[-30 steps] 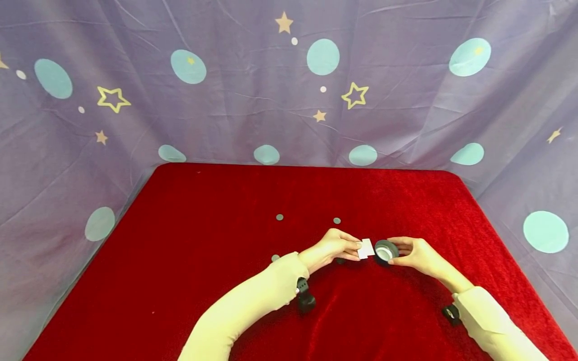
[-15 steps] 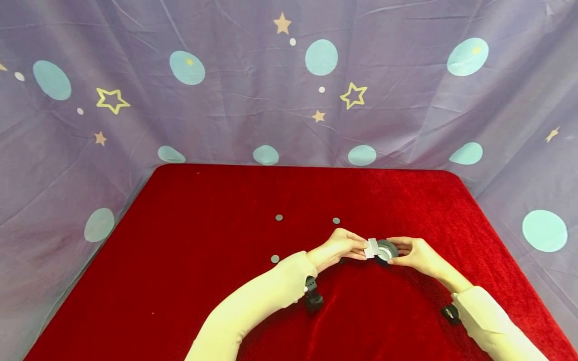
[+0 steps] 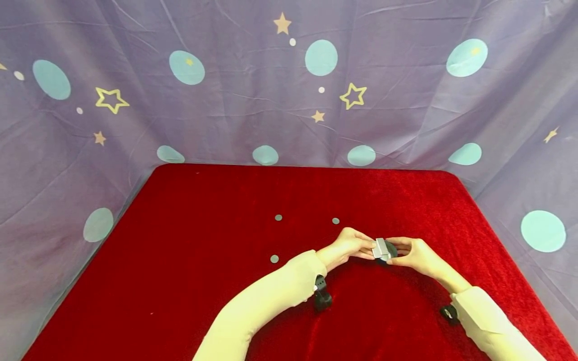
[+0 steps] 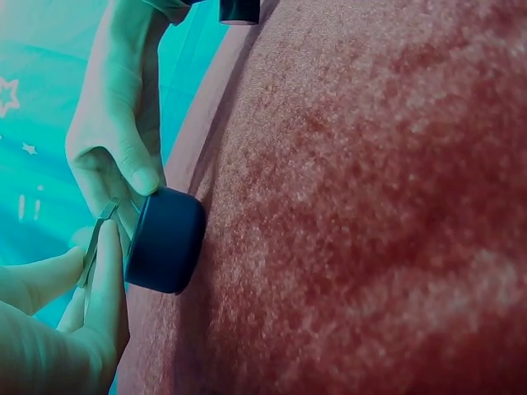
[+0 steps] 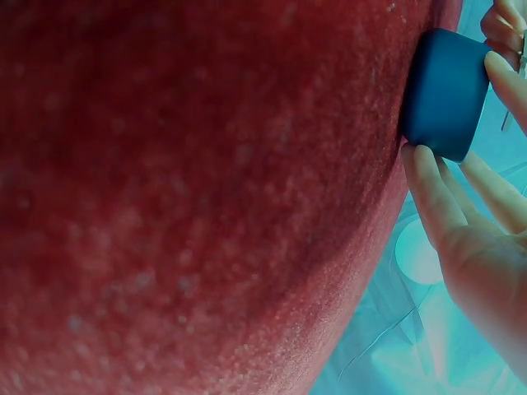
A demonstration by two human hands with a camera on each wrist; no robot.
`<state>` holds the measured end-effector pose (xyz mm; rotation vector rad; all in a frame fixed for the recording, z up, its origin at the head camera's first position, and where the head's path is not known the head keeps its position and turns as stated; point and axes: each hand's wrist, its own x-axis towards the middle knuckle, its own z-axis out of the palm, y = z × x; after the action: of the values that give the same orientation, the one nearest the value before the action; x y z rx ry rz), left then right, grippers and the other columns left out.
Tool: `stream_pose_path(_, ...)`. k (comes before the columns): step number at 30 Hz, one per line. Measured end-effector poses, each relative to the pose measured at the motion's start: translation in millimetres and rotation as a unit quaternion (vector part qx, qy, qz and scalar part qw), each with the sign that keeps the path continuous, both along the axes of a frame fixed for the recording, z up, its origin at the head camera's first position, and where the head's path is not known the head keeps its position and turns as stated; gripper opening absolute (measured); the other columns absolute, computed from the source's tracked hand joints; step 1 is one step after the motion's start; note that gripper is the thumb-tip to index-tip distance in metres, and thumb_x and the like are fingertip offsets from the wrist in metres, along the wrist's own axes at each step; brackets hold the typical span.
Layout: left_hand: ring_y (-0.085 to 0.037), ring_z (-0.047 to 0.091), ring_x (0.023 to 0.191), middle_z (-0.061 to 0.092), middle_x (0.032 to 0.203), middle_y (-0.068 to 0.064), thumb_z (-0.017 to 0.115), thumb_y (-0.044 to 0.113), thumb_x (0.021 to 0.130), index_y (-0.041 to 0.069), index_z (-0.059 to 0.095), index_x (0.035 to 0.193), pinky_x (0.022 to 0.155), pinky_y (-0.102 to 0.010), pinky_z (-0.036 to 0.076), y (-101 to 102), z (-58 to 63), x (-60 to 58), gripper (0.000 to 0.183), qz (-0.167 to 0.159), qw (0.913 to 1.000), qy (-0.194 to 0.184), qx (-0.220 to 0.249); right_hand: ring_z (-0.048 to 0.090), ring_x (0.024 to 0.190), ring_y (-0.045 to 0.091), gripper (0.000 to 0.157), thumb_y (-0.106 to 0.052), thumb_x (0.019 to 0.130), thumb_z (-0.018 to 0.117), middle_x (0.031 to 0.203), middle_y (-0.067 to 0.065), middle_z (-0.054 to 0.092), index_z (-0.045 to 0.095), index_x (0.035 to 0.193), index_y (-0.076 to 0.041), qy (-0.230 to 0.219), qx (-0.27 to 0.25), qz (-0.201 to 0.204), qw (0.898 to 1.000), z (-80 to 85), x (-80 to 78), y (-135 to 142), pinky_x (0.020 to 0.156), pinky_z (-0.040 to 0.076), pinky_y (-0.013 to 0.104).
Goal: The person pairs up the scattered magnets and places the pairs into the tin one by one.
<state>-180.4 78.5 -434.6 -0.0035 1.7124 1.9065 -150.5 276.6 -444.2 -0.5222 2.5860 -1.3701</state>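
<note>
My left hand pinches a small flat pale-grey piece with a stepped outline between thumb and fingers. That piece lies over part of the open top of a dark, round, smooth-walled container. In the left wrist view the piece looks thin and stands tilted just off the container's rim; whether it touches cannot be told. My right hand holds the container by its side, thumb near the rim and fingers round the far wall, as the right wrist view of the container shows. The container rests on the red cloth. Its inside is mostly hidden.
A red velvety cloth covers the table. Small grey discs lie left of and beyond my left hand. A lilac curtain with stars and dots hangs behind and at both sides. Dark straps with cameras sit at my wrists.
My left hand has moved right with the flat piece, from beside the container to over its opening. My right hand and the container have stayed in place.
</note>
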Motion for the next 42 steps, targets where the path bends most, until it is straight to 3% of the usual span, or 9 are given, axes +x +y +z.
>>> stream_pose_path(11, -0.041, 0.062, 0.083, 0.061, 0.086, -0.035, 0.060, -0.012, 0.078, -0.020, 0.062, 0.094, 0.064, -0.034, 0.054, 12, -3.3, 4.9, 0.018, 0.016, 0.9994, 0.011, -0.030, 0.063, 0.092, 0.026, 0.053, -0.005, 0.073, 0.074, 0.111, 0.031, 0.057, 0.052, 0.115, 0.017, 0.005, 0.005, 0.001, 1.000, -0.4, -0.2, 0, 0.074, 0.053, 0.030)
stream_pose_path(19, -0.040, 0.064, 0.078, 0.062, 0.081, -0.034, 0.062, -0.013, 0.076, -0.019, 0.062, 0.089, 0.061, -0.032, 0.054, 19, -2.8, 5.9, 0.014, 0.042, 0.9976, 0.016, -0.053, 0.061, 0.097, 0.038, 0.055, -0.008, 0.075, 0.073, 0.112, 0.031, 0.057, 0.049, 0.118, 0.017, -0.013, 0.005, 0.011, 1.000, 1.5, -0.5, 1, 0.075, 0.053, 0.031)
stream_pose_path(29, -0.035, 0.066, 0.067, 0.064, 0.073, -0.029, 0.068, -0.010, 0.073, -0.016, 0.064, 0.083, 0.054, -0.027, 0.054, 21, -1.6, 3.7, 0.011, 0.046, 0.9918, 0.048, -0.109, 0.060, 0.098, 0.039, 0.055, -0.009, 0.076, 0.072, 0.114, 0.031, 0.056, 0.049, 0.119, 0.017, -0.008, -0.002, 0.021, 1.000, 1.6, 1.0, 1, 0.077, 0.052, 0.031)
stream_pose_path(36, -0.037, 0.066, 0.077, 0.064, 0.081, -0.027, 0.067, -0.011, 0.075, -0.016, 0.061, 0.096, 0.062, -0.031, 0.055, 14, -4.8, -1.5, 0.023, 0.010, 0.9956, 0.028, -0.089, 0.061, 0.098, 0.036, 0.055, -0.009, 0.076, 0.072, 0.115, 0.032, 0.055, 0.049, 0.119, 0.016, -0.009, -0.007, 0.018, 1.000, 0.1, 0.7, 0, 0.076, 0.052, 0.029)
stream_pose_path(42, -0.031, 0.066, 0.083, 0.066, 0.089, -0.022, 0.068, -0.012, 0.072, -0.012, 0.060, 0.105, 0.067, -0.030, 0.054, 6, -6.2, -1.4, 0.034, -0.040, 0.9946, 0.044, -0.085, 0.061, 0.098, 0.033, 0.054, -0.009, 0.075, 0.073, 0.115, 0.030, 0.056, 0.050, 0.118, 0.015, -0.007, -0.006, 0.014, 1.000, -1.2, 0.0, 1, 0.077, 0.052, 0.028)
